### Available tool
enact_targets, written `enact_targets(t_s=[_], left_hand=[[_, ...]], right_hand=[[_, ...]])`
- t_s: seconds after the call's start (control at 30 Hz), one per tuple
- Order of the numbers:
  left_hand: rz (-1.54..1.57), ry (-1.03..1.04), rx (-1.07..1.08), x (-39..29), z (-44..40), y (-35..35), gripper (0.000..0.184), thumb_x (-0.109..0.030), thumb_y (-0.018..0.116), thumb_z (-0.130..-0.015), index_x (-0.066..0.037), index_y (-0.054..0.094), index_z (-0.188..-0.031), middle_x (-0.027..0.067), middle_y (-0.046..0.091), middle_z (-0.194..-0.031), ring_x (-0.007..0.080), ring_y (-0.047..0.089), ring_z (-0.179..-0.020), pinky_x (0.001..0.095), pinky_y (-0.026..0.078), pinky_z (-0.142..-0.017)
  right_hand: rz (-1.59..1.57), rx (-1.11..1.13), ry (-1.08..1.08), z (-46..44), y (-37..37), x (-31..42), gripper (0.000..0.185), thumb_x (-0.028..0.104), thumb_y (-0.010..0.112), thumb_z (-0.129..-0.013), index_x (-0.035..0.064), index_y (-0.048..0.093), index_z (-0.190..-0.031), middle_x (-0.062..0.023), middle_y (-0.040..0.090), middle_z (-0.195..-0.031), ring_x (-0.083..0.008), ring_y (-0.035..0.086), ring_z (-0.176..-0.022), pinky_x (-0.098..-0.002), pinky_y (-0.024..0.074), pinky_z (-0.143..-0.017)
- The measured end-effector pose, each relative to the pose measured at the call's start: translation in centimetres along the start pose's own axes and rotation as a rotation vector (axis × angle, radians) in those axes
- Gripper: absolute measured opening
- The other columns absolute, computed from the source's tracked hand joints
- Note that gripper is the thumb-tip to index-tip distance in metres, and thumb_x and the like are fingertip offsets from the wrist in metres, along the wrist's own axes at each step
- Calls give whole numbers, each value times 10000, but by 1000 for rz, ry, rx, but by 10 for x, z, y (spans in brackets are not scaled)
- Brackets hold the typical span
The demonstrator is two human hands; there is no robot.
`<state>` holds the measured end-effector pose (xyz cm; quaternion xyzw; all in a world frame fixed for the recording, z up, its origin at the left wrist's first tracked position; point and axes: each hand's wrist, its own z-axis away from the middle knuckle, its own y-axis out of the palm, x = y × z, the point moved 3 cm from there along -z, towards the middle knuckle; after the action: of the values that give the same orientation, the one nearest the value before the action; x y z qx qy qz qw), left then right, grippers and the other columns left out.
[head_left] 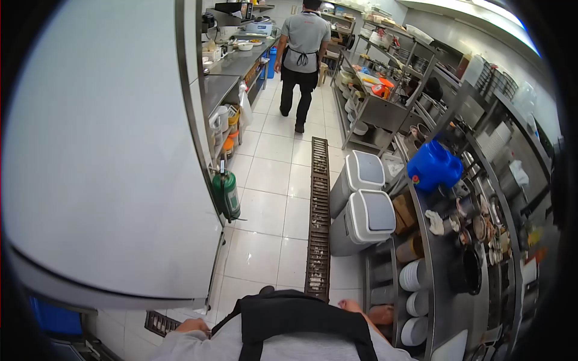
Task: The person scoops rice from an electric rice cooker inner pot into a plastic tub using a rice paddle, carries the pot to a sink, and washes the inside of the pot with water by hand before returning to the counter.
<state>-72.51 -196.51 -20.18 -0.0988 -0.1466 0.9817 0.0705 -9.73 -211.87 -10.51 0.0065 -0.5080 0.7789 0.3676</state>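
My left hand (194,326) hangs low at my side, near the lower corner of a large white panel (108,150). Its fingers are too small and turned away to read. On the other side my right hand (349,305) is partly visible beside my apron (301,322), next to the lower shelf of a steel rack; how its fingers are held is unclear. Nothing can be made out in either hand. Stacked white bowls (414,275) stand on that shelf, right of my right hand.
A dark floor drain grate (319,216) runs along the tiled aisle. Two lidded grey bins (364,225) stand right of it. A green fire extinguisher (227,195) is at the left. Ahead, a person in a grey shirt (306,39) faces away. A blue jug (435,165) sits on the right-hand counter.
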Motion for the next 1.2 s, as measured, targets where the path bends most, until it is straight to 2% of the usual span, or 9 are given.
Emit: enact_targets(t_s=[0.07, 0.1, 0.4, 0.63, 0.87, 0.9, 1.03, 1.1, 1.2], left_hand=[[47, 37, -168, -65, -1, -90, 635, -408, 659, -757, 53, 563, -1183, 263, 549, -1235, 355, 548, -1147, 412, 428, -965], [-171, 11, -72, -63, -99, -109, 1021, -711, 556, -752, -59, 215, -1460, 142, 311, -1484, 342, 346, -1336, 428, 324, -1074], [242, 466, -747, -305, -34, -504, 385, -392, 546, -884, -80, 610, -1100, 178, 647, -1050, 339, 606, -986, 422, 475, -850], [58, -12, -539, -260, -151, -501, 259, -270, 533, -863, -94, 696, -961, 154, 652, -1065, 340, 610, -995, 455, 481, -835], [232, 28, -293, -302, -170, -464, 310, -287, 551, -832, -73, 686, -1012, 161, 654, -1085, 328, 615, -1019, 438, 480, -853], [261, 30, -246, -310, -181, -472, 312, -290, 548, -835, -76, 685, -1016, 163, 653, -1084, 328, 613, -1024, 437, 480, -853], [289, 68, -117, -341, -243, -563, 321, -304, 537, -844, -88, 681, -1033, 174, 651, -1083, 328, 607, -1042, 434, 482, -853], [226, 134, -80, -362, -279, -644, 325, -310, 532, -849, -94, 679, -1042, 179, 650, -1082, 328, 604, -1052, 432, 482, -853], [-39, 251, -119, -388, -344, -811, 332, -320, 524, -856, -102, 676, -1055, 187, 649, -1082, 329, 600, -1066, 430, 483, -853]], right_hand=[[48, 209, 82, -28, 38, -63, 281, 312, 536, -870, 85, 686, -943, -185, 665, -930, -384, 630, -872, -443, 495, -759], [10, 258, 202, -29, 18, -51, 281, 312, 537, -870, 84, 686, -942, -185, 665, -930, -384, 630, -871, -442, 496, -759], [-177, 185, 347, -212, -103, -30, 282, 308, 546, -864, 73, 687, -932, -181, 668, -937, -381, 635, -861, -438, 499, -759], [-3, 253, 35, -435, -237, 10, 283, 306, 552, -860, 65, 687, -923, -179, 670, -942, -379, 639, -854, -435, 501, -760], [190, -104, -257, -677, -417, 104, 290, 304, 557, -868, 62, 665, -986, -154, 685, -843, -310, 663, -783, -418, 516, -715], [-183, 6, -65, -706, -436, 117, 286, 300, 543, -892, 76, 638, -1042, -127, 668, -787, -268, 658, -745, -405, 524, -678], [-1021, 287, 221, -772, -473, 144, 310, 316, 500, -933, 98, 535, -1150, -93, 632, -827, -221, 643, -674, -360, 524, -612], [-542, 108, 241, -792, -473, 113, 342, 344, 481, -938, 107, 594, -1157, -143, 624, -1127, -295, 649, -824, -442, 503, -806], [-110, 136, 172, -823, -469, 119, 337, 346, 491, -926, 102, 606, -1129, -150, 629, -1107, -303, 645, -839, -442, 501, -811]])
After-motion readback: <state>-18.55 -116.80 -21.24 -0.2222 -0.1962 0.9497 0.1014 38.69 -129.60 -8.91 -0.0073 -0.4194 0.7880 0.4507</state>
